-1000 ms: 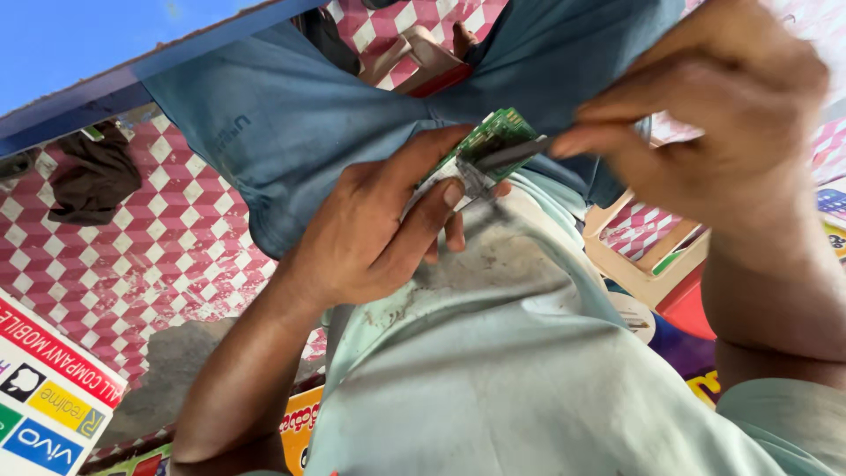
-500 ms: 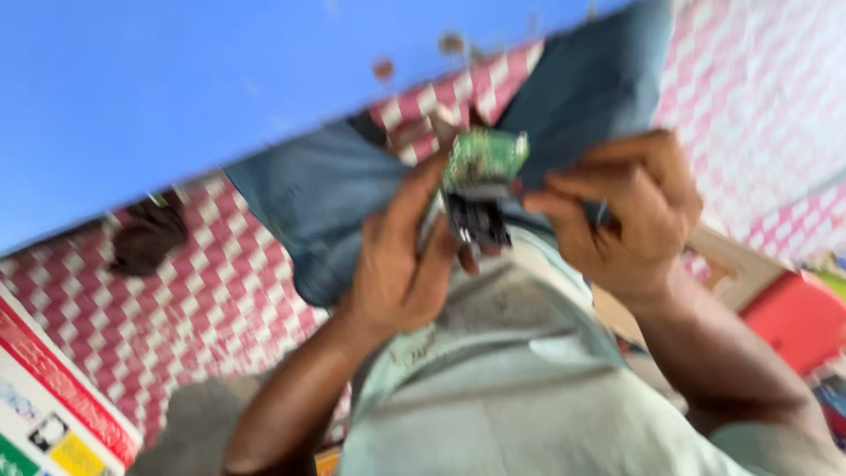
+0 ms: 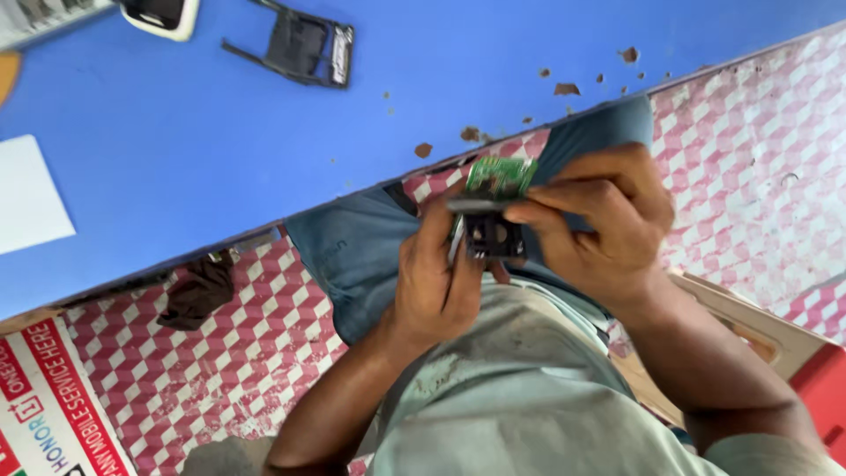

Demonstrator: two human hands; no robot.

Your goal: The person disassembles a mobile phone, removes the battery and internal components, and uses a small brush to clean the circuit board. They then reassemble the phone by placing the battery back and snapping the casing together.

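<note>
I see the left hand (image 3: 436, 282) clamping the green circuit board (image 3: 500, 174) with its black part (image 3: 493, 236) over the lap, steadying it, while the right hand (image 3: 608, 225) pinches a thin metal tool (image 3: 476, 204) against it, below the blue table (image 3: 264, 132) edge.

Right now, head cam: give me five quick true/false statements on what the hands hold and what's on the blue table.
1. Both hands grip a small green circuit board. True.
2. The left hand rests flat on the blue table. False: it is raised over the lap, at the board.
3. A thin metal tool sits pinched in the right hand. True.
4. The board lies on the table. False: it is held above the person's knee.
5. A dark hinged frame lies on the table. True.
</note>
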